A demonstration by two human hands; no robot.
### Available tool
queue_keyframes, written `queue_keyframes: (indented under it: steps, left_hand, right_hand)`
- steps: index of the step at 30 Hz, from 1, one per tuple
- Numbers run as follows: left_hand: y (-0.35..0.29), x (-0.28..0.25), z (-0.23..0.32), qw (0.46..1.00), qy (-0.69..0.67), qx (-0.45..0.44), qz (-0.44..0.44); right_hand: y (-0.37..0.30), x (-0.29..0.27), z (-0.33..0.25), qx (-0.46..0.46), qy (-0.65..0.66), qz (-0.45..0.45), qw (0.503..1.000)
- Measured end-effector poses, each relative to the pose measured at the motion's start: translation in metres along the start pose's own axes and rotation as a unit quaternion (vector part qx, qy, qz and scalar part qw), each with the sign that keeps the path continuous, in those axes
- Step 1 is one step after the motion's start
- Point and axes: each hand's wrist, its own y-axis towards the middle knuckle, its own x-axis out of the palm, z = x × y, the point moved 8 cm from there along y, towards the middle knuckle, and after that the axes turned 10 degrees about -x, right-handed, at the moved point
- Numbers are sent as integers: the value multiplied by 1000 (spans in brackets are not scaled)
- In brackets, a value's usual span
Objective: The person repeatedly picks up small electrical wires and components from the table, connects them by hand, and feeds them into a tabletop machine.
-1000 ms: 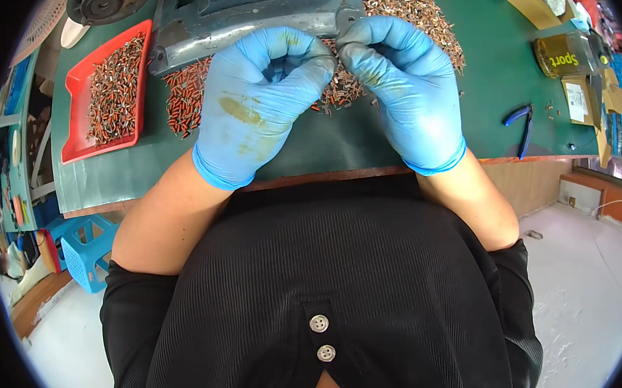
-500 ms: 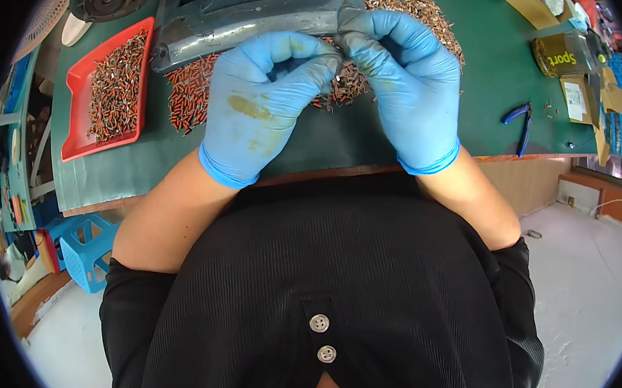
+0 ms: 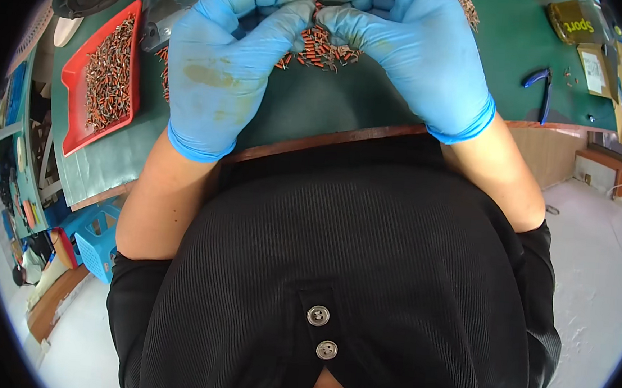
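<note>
My left hand [image 3: 222, 65], in a stained blue glove, has its thumb and fingers pinched together at the tips. Facing it, my right hand [image 3: 429, 58] wears a matching glove with darkened fingertips and pinches the same way. The two sets of fingertips almost meet at the top of the picture; whatever lies between them is hidden or too small to make out. Below and behind the fingertips spreads a pile of small orange-and-silver cylindrical parts [image 3: 328, 53] on the green tabletop [image 3: 324, 105].
Left of my hands lies a red tray [image 3: 73, 123] holding many similar small parts [image 3: 108, 82]. A grey metal machine base [image 3: 161, 21] stands behind my left hand. Blue-handled pliers [image 3: 546, 95] lie at the right, near cardboard pieces [image 3: 599, 70]. A blue stool [image 3: 96, 247] is below left.
The whole view has shifted, so the bench and my hands sit higher in the picture. My fingertips are slightly farther left, with a small gap between the two hands.
</note>
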Motion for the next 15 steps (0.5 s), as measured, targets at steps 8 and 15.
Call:
queue_keyframes:
  steps: [8, 15]
  left_hand:
    - [7, -11, -4, 993, 117, 6, 9]
    - [-7, 21, -5, 870, 465, 141, -86]
  right_hand:
    - [-3, -2, 0, -85, -207, -72, 972]
    - [-4, -11, 21, -25, -147, -73, 986]
